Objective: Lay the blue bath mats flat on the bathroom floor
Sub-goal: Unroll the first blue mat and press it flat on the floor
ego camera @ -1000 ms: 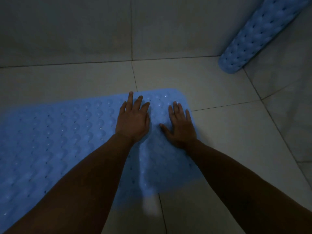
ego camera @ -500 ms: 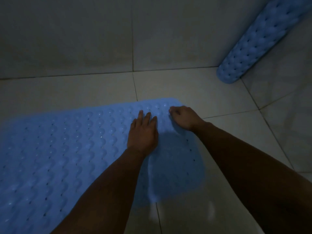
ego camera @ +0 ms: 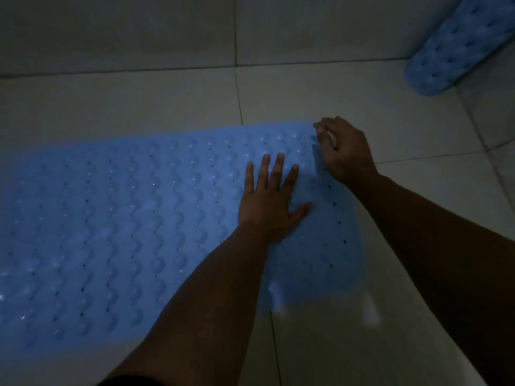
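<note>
A blue bath mat [ego camera: 117, 232] with rows of bumps and small holes lies spread on the tiled floor, running from the left edge to the middle. My left hand [ego camera: 271, 201] presses flat on its right part, fingers straight and spread. My right hand [ego camera: 344, 149] is at the mat's far right corner, fingers curled and pinching its edge. A second blue mat [ego camera: 457, 48], rolled up, leans in the far right corner.
Pale floor tiles [ego camera: 320, 90] with dark grout lines surround the mat. A tiled wall [ego camera: 139, 29] rises along the far side. Another wall [ego camera: 496, 129] closes the right side. The light is dim.
My right hand has moved from lying flat on the mat to its far right corner and curled onto the edge. My left hand has stayed flat and shifted slightly right.
</note>
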